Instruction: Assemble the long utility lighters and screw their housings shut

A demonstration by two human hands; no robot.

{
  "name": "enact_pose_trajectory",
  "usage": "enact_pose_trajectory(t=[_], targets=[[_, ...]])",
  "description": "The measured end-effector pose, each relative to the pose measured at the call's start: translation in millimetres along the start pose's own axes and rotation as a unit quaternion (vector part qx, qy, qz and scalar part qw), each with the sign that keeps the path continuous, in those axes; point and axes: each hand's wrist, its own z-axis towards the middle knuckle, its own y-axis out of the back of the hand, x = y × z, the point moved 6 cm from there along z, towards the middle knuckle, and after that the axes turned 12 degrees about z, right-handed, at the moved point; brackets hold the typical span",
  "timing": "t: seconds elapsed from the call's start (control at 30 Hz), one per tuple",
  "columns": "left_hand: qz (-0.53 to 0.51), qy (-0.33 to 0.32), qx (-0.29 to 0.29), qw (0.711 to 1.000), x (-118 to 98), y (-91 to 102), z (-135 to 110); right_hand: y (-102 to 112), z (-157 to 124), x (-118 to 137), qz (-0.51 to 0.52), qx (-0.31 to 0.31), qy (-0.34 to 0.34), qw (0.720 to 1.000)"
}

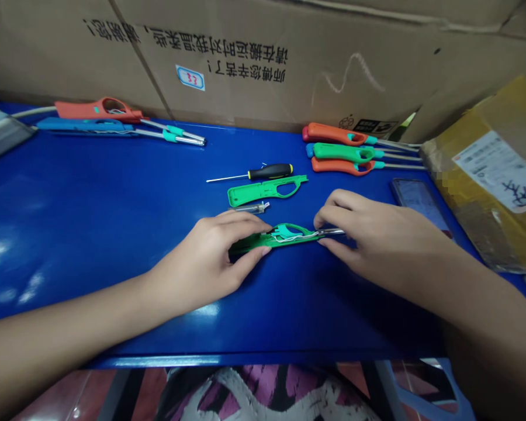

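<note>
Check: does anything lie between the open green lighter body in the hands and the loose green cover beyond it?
Yes. A small metal part lies between the lighter body and the cover, nearer the left hand.

Bare forearms, left hand, right hand, pink, black and white patterned garment at lap

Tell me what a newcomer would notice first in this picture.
First come the two hands at the middle of the bright blue table: the left hand and the right hand grip an opened green lighter with white wires showing. Just behind it lie a loose green cover and a black-handled screwdriver. Three more lighters lie at the far right and a pair of lighters at the far left, in front of cardboard boxes.
</note>
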Motion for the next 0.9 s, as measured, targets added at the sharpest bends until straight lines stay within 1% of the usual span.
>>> enact_pose_trajectory(t=[0.2,0.3,0.4,0.47,0.67,0.9], targets=[[0.019,-0.019,-0.002,1.000,-0.6,-0.2,-0.7,-3.4,8.8,-9.6,0.101,0.049,-0.009,0.994],[0.027,-0.032,-0.007,0.999,-2.1,-0.3,-0.8,2.0,9.9,-9.0,0.146,0.040,0.005,0.988],[0.028,-0.034,-0.008,0.999,-1.9,-0.8,-1.5,3.9,9.0,-6.5,0.167,0.039,0.028,0.985],[0.028,-0.033,-0.007,0.999,-1.6,-1.1,-2.0,1.7,8.6,-5.0,0.158,0.048,0.038,0.986],[0.028,-0.037,-0.010,0.999,-1.5,-0.6,-1.6,-2.6,9.3,1.7,0.086,0.059,0.054,0.993],[0.026,-0.039,-0.010,0.999,-1.7,-1.7,-0.8,-1.8,9.5,8.2,0.074,0.069,0.076,0.992]])
